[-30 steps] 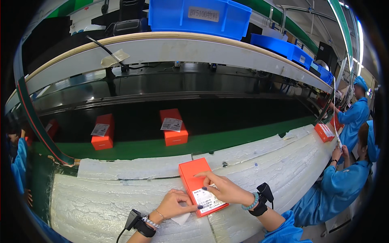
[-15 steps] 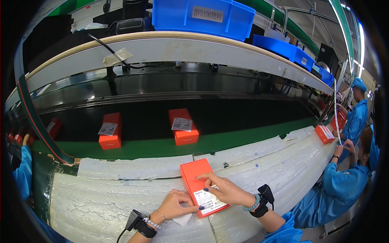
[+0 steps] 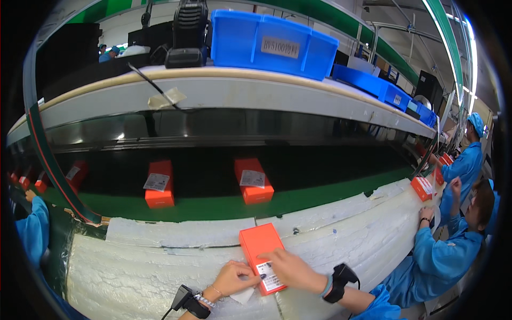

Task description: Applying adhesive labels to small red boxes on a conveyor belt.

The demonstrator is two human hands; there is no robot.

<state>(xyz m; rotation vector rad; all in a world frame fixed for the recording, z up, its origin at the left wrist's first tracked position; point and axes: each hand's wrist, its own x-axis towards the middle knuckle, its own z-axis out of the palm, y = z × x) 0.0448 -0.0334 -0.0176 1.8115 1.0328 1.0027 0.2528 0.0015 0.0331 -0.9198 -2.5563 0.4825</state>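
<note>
An orange-red flat box [image 3: 260, 239] lies on the padded bench in front of me, with a white printed label [image 3: 269, 278] on its nearer half. My left hand [image 3: 234, 278] is at the box's left side, fingers curled and thumb reaching to the label's edge. From under those curled fingers sticks out a white slip of paper [image 3: 244, 295], which they seem to hold. My right hand [image 3: 292, 271] comes over the box from the right, fingers stretched out across the label and partly covering it. Nothing shows in its grasp.
Beyond the bench [image 3: 133, 266] runs a green conveyor belt [image 3: 208, 212] with similar boxes [image 3: 160, 184] bearing loose white sheets. A shelf above carries blue bins [image 3: 272, 45]. Co-workers in blue sit or stand at right [image 3: 448, 242]; a co-worker's sleeve [image 3: 33, 226] shows at left.
The view has tilted upward, so the scene sits lower. My right hand has slid slightly toward me over the label. The seated co-worker at right has raised a hand.
</note>
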